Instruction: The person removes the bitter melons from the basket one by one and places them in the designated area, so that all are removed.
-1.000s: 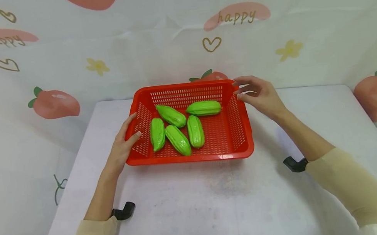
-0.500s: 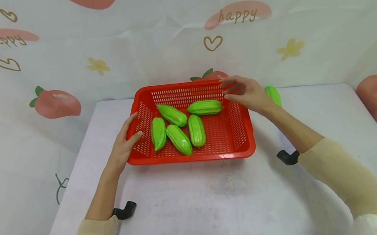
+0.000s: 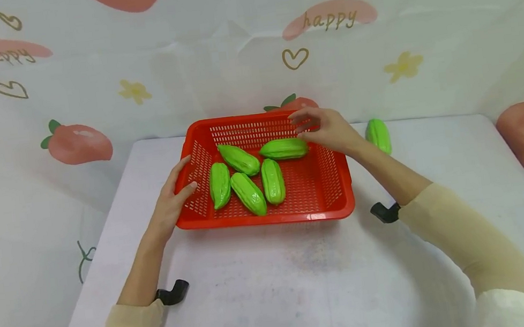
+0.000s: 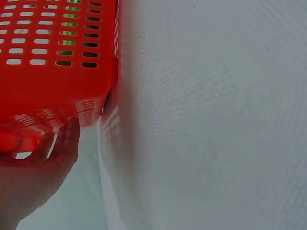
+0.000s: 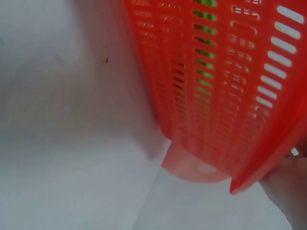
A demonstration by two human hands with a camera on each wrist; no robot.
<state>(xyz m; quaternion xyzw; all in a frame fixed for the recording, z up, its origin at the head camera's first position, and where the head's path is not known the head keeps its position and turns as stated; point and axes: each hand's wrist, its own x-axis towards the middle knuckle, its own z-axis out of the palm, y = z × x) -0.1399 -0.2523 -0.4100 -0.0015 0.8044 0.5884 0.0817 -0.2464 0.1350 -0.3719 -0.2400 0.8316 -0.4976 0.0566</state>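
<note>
A red plastic basket (image 3: 328,213) with slotted walls sits on the table, with several bright green, ridged bitter melons (image 3: 248,193) lying in it. My left hand (image 3: 168,204) holds the basket's left rim, thumb over the inside; in the left wrist view its fingers (image 4: 71,139) lie against the outer wall. Over the back right part of the basket hovers my right hand (image 3: 328,129), fingers loosely bent and holding nothing. Its thumb is close to the rear bitter melon (image 3: 283,149); whether they touch I cannot tell. In the right wrist view the basket wall hides most of this hand.
Another bitter melon (image 3: 378,137) lies on the white table (image 3: 276,291) right of the basket, partly behind my right forearm. A printed cloth (image 3: 213,77) hangs behind the table and at both sides, close to the basket's back edge.
My right hand has moved left from the basket's right rim to over its back right part, uncovering the bitter melon on the table. The left hand and basket have stayed put.
</note>
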